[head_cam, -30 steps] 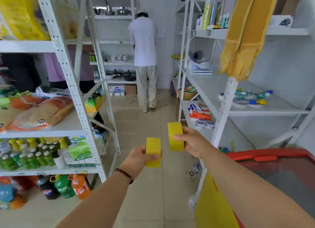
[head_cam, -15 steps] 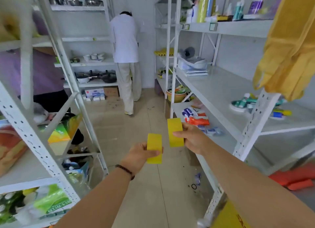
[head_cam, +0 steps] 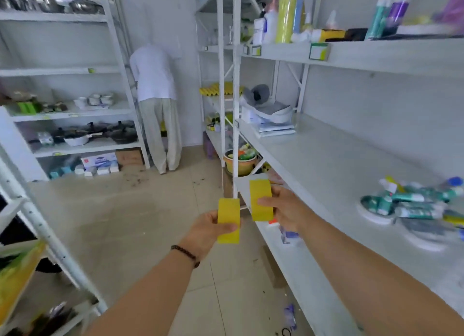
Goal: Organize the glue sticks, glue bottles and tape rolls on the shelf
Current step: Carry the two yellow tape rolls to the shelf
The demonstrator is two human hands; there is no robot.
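Note:
My left hand (head_cam: 206, 231) grips a yellow tape roll (head_cam: 228, 219) held on edge, over the aisle floor. My right hand (head_cam: 286, 207) grips a second yellow tape roll (head_cam: 261, 200), slightly higher and just left of the front edge of the white shelf (head_cam: 326, 165) on my right. On that shelf, further right, lies a jumbled pile of teal glue tubes (head_cam: 414, 200) with white tape rolls (head_cam: 374, 214) under them. The two yellow rolls are close together but apart.
A person in white (head_cam: 155, 104) stands at the far end of the aisle with their back to me. Shelving uprights (head_cam: 234, 89) rise just beyond my right hand. Bottles (head_cam: 283, 17) crowd the upper right shelf. A left rack (head_cam: 45, 235) borders the aisle.
The view has swung to the right, bringing the right-hand shelf and its glue pile closer. Both hands keep their yellow rolls in about the same pose.

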